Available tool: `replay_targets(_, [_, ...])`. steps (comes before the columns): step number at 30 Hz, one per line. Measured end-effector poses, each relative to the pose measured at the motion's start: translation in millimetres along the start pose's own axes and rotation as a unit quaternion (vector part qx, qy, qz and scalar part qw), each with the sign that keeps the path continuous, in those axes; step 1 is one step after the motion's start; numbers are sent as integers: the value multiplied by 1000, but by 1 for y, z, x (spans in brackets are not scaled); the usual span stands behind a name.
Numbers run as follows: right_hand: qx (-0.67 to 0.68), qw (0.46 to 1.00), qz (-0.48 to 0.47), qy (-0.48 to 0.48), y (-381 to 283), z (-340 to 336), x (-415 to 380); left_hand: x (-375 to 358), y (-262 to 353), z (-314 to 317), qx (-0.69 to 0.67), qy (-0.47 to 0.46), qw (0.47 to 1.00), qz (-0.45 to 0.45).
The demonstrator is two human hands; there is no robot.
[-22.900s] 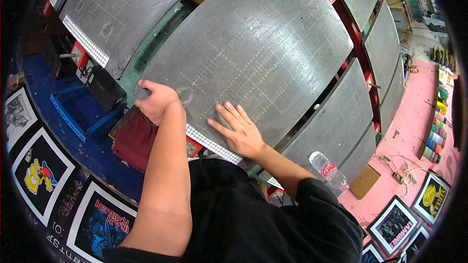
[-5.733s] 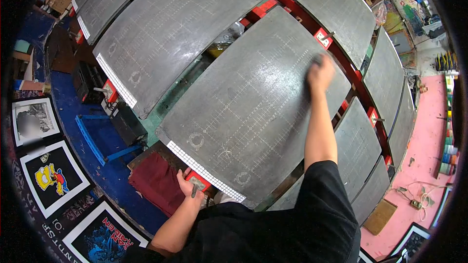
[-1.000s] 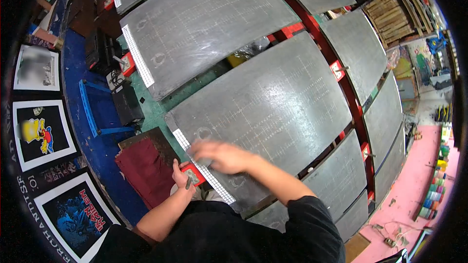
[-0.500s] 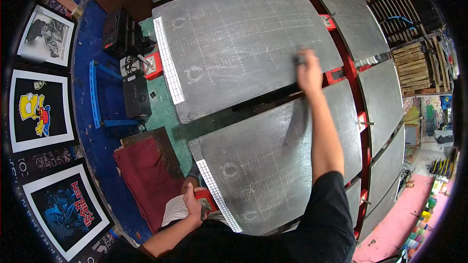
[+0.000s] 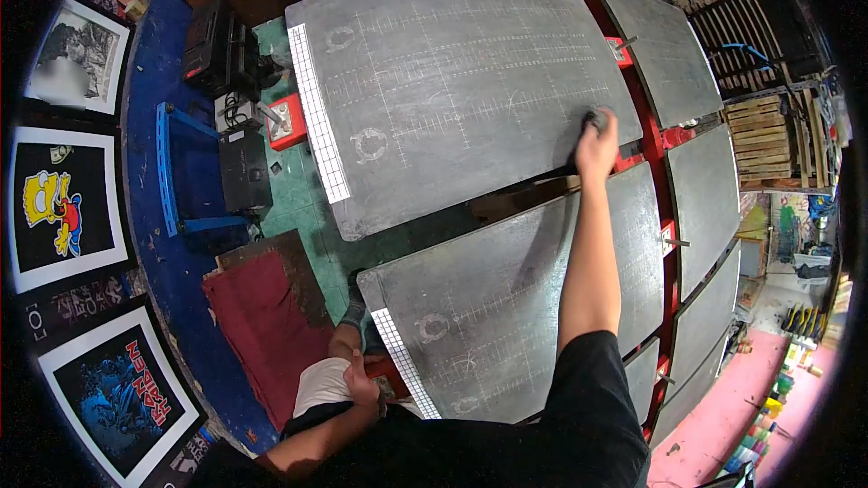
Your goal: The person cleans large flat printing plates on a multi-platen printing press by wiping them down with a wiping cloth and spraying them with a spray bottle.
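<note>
My right hand (image 5: 599, 146) reaches out to the lower right corner of the upper grey board (image 5: 506, 45), its fingers closed round a small dark object (image 5: 594, 119) against the surface. Ruled marks and circles are drawn on this board, and a white gridded strip (image 5: 318, 117) runs down its left edge. Near my lap, by the lower grey board (image 5: 515, 298), is my left hand (image 5: 363, 386), fingers bent. A red bracket (image 5: 387, 374) is beside it; whether the hand holds anything cannot be made out.
More grey boards (image 5: 705, 199) stand to the right beyond a red rail (image 5: 657, 163). On the left are a blue frame (image 5: 165, 167), a black box (image 5: 244, 167), a dark red cloth (image 5: 262, 321) and framed pictures (image 5: 65, 208). Wooden slats (image 5: 758, 131) stand at the far right.
My right hand has moved right along the upper board with the dark object, towards its corner. My left hand has shifted slightly, and the whole view has turned a little.
</note>
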State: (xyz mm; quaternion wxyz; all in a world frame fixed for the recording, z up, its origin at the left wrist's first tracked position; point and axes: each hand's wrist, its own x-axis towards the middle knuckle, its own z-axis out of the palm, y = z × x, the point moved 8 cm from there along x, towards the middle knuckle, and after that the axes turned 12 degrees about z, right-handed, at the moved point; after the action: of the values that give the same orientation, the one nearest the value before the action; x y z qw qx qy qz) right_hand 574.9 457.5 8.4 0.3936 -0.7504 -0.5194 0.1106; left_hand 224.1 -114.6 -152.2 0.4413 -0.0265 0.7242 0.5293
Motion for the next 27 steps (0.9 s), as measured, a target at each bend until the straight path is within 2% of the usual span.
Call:
replay_targets(1, [-99,988,-116,-13,-9,23,-9,1,-3,-1,-1,3,1000,-17])
replay_targets(2, [-75,984,-148,-63,-46,48,-41,0,-2,-6,3,2,1000,-19])
replay_targets(3, [-91,952,-166,-243,-89,83,-102,-1,-5,-9,30,-29,999,-33])
replay_targets(4, [11,874,-315,-371,-145,91,-193,3,-11,-7,54,-61,996,-41])
replay_targets(5, [61,774,-409,-480,-184,84,-284,5,-17,-7,55,-62,996,-40])
replay_targets(6, [206,638,-430,-605,-227,61,-351,8,-30,-11,3,-39,998,-39])
replay_targets(7, [278,578,-422,-640,-246,48,-402,11,-25,-6,-51,-16,998,-36])
replay_targets(8, [314,541,-365,-690,-247,40,-428,10,-20,-3,-52,-19,998,-34])
replay_targets(9, [331,529,-309,-717,-251,36,-424,1,10,11,-19,-40,999,7])
replay_targets(10, [346,569,-258,-700,-253,37,-393,-5,33,22,12,-59,997,46])
replay_targets(11, [357,606,-205,-681,-249,38,-348,-7,45,20,101,-52,988,106])
replay_targets(12, [289,706,-190,-618,-235,39,-294,-5,43,18,96,-51,989,104])
replay_targets(13, [196,831,-198,-482,-210,36,-232,-4,29,12,90,-31,995,41])
replay_targets(14, [133,924,-209,-293,-186,17,-167,-5,16,6,84,-10,996,-22])
replay_targets(15, [147,966,-144,-157,-154,3,-102,-7,11,7,78,-10,997,-24])
replay_targets(16, [143,984,-97,-46,-93,5,-37,-7,23,7,178,-3,980,85])
replay_targets(17, [99,990,-92,48,-47,1,14,-10,38,9,276,5,942,189])
replay_targets(18, [-5,997,-23,71,1,6,59,-9,43,8,273,9,943,190])
replay_targets(19, [-2,997,-26,69,3,24,64,-9,36,9,166,-9,982,90])
replay_targets(20, [-72,996,-8,58,4,44,70,-7,24,14,55,-29,998,-8])
replay_targets(21, [-146,988,13,46,11,56,72,-6,24,13,57,-27,998,-8])
replay_targets(22, [-137,990,0,-45,-57,77,31,-6,29,11,111,-43,991,56])
replay_targets(23, [-120,972,-140,-148,-117,115,-15,-6,35,11,164,-60,977,120])
replay_targets(24, [-72,924,-216,-307,-170,151,-80,-6,32,8,166,-61,977,120])
replay_targets(25, [66,814,-331,-472,-234,151,-165,-4,19,6,110,-51,991,62])
replay_targets(26, [131,710,-363,-588,-274,144,-235,-2,6,5,54,-41,998,4])
replay_targets(27, [263,616,-388,-633,-299,134,-284,-2,2,4,55,-40,998,8])
